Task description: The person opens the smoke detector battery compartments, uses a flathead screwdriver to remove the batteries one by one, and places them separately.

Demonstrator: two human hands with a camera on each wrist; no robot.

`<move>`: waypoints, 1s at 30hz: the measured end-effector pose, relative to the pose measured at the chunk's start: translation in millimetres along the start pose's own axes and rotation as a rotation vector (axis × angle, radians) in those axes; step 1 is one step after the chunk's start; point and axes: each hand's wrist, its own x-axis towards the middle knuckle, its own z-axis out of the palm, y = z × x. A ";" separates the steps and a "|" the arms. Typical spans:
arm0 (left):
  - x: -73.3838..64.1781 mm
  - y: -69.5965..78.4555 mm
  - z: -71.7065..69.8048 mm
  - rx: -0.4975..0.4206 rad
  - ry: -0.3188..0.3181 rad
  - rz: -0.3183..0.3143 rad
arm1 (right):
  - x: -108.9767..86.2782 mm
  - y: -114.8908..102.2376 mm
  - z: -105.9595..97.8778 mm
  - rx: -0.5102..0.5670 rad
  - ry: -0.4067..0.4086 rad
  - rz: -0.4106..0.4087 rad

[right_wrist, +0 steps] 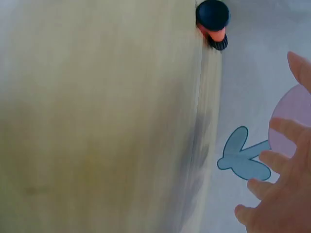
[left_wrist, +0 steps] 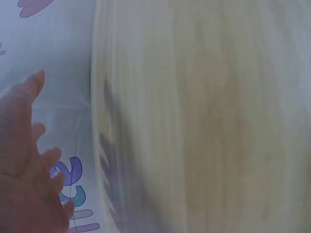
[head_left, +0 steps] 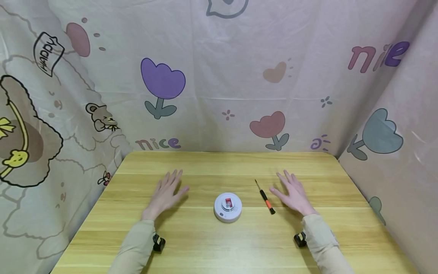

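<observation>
A round white smoke detector [head_left: 222, 217] with a red label on top lies near the middle of the table. To its right lies a small screwdriver [head_left: 267, 202] with a black and orange handle, its thin tip pointing toward the back; the handle end of the screwdriver [right_wrist: 213, 15] shows at the top of the right wrist view. My left hand [head_left: 165, 196], fingers spread, is left of the detector and holds nothing. My right hand [head_left: 293, 193] is spread too, just right of the screwdriver and apart from it. Both hands cast shadows on the wood.
The wooden table [head_left: 205, 247] ends at the back against a printed curtain [head_left: 219, 76], which also hangs along both sides. Each sleeved wrist carries a small black camera: the left camera [head_left: 158, 242] and the right camera [head_left: 300, 239].
</observation>
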 end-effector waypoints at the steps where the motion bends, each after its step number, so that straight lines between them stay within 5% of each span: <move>1: 0.0 0.9 0.8 -0.003 -0.002 0.011 | -0.3 -1.0 0.9 0.005 -0.003 -0.015; 15: -1.6 16.5 10.8 -0.027 -0.030 0.103 | -4.2 -24.3 14.6 0.057 -0.031 -0.151; 30: -4.9 44.5 16.6 -0.151 -0.086 0.119 | -8.5 -55.2 31.5 0.158 -0.078 -0.240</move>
